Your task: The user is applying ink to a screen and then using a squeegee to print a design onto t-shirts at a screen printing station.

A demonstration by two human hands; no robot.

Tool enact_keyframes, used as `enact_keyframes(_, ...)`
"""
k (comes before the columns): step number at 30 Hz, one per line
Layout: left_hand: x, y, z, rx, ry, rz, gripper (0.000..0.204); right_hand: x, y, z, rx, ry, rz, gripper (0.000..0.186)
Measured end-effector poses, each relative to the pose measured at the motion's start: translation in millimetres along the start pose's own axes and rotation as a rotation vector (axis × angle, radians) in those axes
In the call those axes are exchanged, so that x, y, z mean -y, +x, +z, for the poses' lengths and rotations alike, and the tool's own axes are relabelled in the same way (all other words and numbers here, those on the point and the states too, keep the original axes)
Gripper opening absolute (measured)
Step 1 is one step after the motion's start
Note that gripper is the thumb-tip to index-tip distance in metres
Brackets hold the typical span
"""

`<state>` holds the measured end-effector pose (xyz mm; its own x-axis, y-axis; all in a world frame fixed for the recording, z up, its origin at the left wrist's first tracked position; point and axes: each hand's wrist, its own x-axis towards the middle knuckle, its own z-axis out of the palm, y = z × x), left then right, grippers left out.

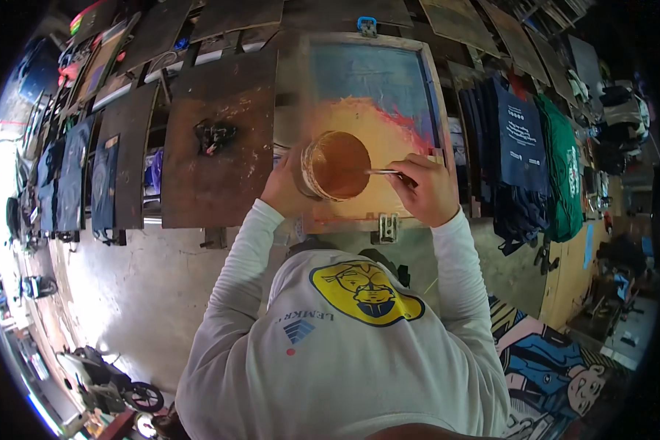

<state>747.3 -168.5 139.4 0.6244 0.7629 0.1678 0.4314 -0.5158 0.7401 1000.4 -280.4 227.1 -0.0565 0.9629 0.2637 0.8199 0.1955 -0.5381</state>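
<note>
My left hand [282, 188] grips the side of a round tub [307, 166] and tilts its mouth toward me. Its inside is orange-brown, and dried residue crusts the rim. Between the fingers of my right hand [425, 189] is a thin tool with a metallic shaft [386, 171]; its far end reaches into the tub's mouth, and its exact kind is unclear. Below both hands lies a wooden-framed printing screen [431, 81], its mesh stained blue at the far end, red in a band and yellow-orange nearer me. The tub hides part of the mesh.
A metal hinge clamp [388, 228] sits at the screen's near edge, a blue clip [367, 27] at its far edge. Left is a dark board [176, 183] bearing a black crumpled thing [214, 137]. Navy cloth bags [522, 139] and green cloth [561, 172] hang at right. A motorbike [103, 381] stands behind left.
</note>
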Motion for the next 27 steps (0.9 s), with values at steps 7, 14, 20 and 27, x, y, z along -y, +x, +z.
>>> enact_keyframes(7,7.8,26.3,13.3,0.140,-0.132,0.047,0.096,-14.8,6.2,2.5,-0.239,-0.293,-0.119,0.014)
enact_keyframes(14,-19.1,24.9,37.7,0.217,-0.044,0.178,0.103,-27.7,-34.1,-49.4,-0.082,-0.061,-0.103,0.019)
enact_keyframes(20,-80.0,-0.1,61.7,0.191,-0.046,0.076,0.111,-50.3,-68.4,-76.2,-0.256,-0.229,-0.238,0.024)
enact_keyframes(27,-120.0,-41.6,91.1,0.184,-0.141,-0.100,0.116,-61.4,-103.9,-117.2,0.079,-0.215,-0.297,0.020)
